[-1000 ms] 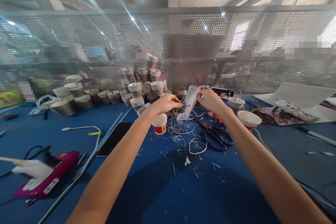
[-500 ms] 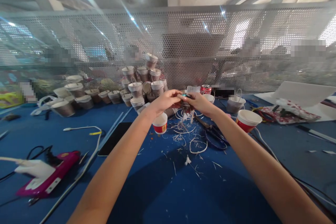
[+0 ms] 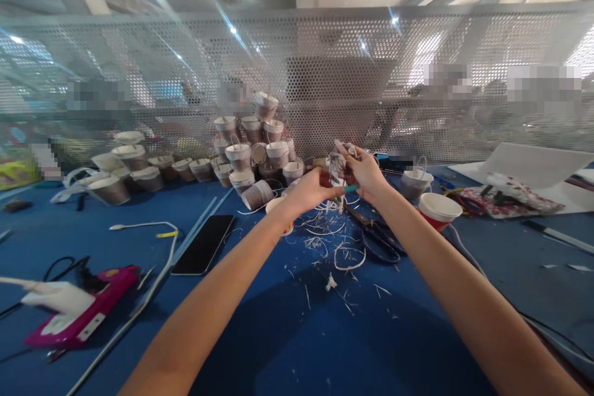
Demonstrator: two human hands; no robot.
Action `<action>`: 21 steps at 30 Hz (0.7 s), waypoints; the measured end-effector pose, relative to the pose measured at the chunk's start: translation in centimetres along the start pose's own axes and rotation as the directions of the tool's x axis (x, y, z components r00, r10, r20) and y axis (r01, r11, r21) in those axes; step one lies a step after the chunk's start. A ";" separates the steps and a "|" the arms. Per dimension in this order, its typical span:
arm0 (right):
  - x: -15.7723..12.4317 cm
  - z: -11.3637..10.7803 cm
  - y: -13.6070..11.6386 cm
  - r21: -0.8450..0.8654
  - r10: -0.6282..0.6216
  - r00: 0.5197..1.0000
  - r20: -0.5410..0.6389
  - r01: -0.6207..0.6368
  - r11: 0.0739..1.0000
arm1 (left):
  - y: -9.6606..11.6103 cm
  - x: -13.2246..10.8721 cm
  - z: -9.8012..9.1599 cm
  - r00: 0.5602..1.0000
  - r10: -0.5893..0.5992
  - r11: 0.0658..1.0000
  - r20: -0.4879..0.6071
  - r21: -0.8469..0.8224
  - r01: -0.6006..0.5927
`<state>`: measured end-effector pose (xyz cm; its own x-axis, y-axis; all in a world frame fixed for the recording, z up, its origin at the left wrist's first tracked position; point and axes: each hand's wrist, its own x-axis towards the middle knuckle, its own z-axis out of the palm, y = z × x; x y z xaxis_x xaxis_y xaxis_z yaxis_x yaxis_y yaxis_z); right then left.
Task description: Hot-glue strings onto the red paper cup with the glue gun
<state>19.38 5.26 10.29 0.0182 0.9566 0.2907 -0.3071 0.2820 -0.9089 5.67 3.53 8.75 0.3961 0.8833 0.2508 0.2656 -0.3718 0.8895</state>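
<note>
My left hand [image 3: 312, 190] and my right hand [image 3: 364, 172] meet above the middle of the table, closed around a small grey-and-white bundle with loose strands [image 3: 336, 166]; I cannot make out its kind. A short teal strip [image 3: 351, 189] shows at the left fingertips, between the hands. Below lie white cord loops [image 3: 350, 260] and scattered white scraps [image 3: 331, 283]. Dark-handled scissors [image 3: 378, 241] rest beside my right forearm. A red-and-white paper cup [image 3: 288, 230] is partly hidden behind my left wrist.
Several stacked grey-wrapped cups [image 3: 239, 158] stand at the back left. Another red-and-white cup [image 3: 439, 209] is at the right. A phone [image 3: 204, 245], a pink power strip [image 3: 88, 315] and a white cable [image 3: 172, 253] lie left. A perforated metal screen [image 3: 343, 86] stands behind.
The bundle has been turned, showing more of its pale strands. My right hand has risen and tilted upward; my left hand has moved slightly down. The teal part now shows lower, between the hands.
</note>
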 end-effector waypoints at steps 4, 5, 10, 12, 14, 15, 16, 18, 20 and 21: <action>0.5 -0.9 0.4 -0.049 -0.031 1.000 0.004 0.031 0.998 | 1.0 -0.2 -1.1 0.992 0.095 0.988 0.077 0.116 -0.104; 0.7 -1.2 0.7 -0.077 -0.017 1.000 -0.015 0.016 0.997 | 1.5 -0.4 -1.6 0.990 0.108 0.986 0.092 0.117 -0.118; 1.8 -3.0 3.1 -0.200 0.082 0.993 -0.085 -0.097 0.975 | 4.3 -1.6 -4.6 0.980 -0.055 0.985 0.192 0.170 0.022; 2.1 -3.6 4.1 -0.246 0.097 0.990 -0.101 -0.120 0.962 | 5.1 -2.1 -5.4 0.973 -0.139 0.967 0.183 0.237 0.094; 2.2 -3.9 5.0 -0.294 0.096 0.990 -0.105 -0.123 0.948 | 5.5 -2.4 -6.0 0.966 -0.184 0.945 0.179 0.302 0.124; 2.1 -4.0 5.3 -0.318 0.092 0.991 -0.101 -0.120 0.941 | 5.6 -2.6 -6.2 0.969 -0.183 0.933 0.167 0.340 0.117; 2.1 -4.0 5.7 -0.339 0.090 0.992 -0.093 -0.116 0.934 | 5.6 -2.7 -6.4 0.973 -0.172 0.921 0.154 0.375 0.104; 1.8 -3.9 6.3 -0.376 0.096 0.993 -0.065 -0.113 0.920 | 5.6 -2.8 -6.6 0.985 -0.138 0.894 0.098 0.440 0.082; 1.5 -3.7 6.9 -0.406 0.116 0.993 -0.022 -0.115 0.907 | 5.5 -2.8 -6.7 0.996 -0.086 0.869 -0.007 0.488 0.079; 1.3 -3.6 7.1 -0.417 0.127 0.992 0.002 -0.115 0.902 | 5.4 -2.7 -6.7 0.996 -0.048 0.862 -0.079 0.500 0.081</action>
<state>20.60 8.75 3.11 -0.0232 0.9846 0.1734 0.1175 0.1749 -0.9775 0.18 1.04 15.47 0.3123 0.9200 0.2370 0.7010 -0.3915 0.5961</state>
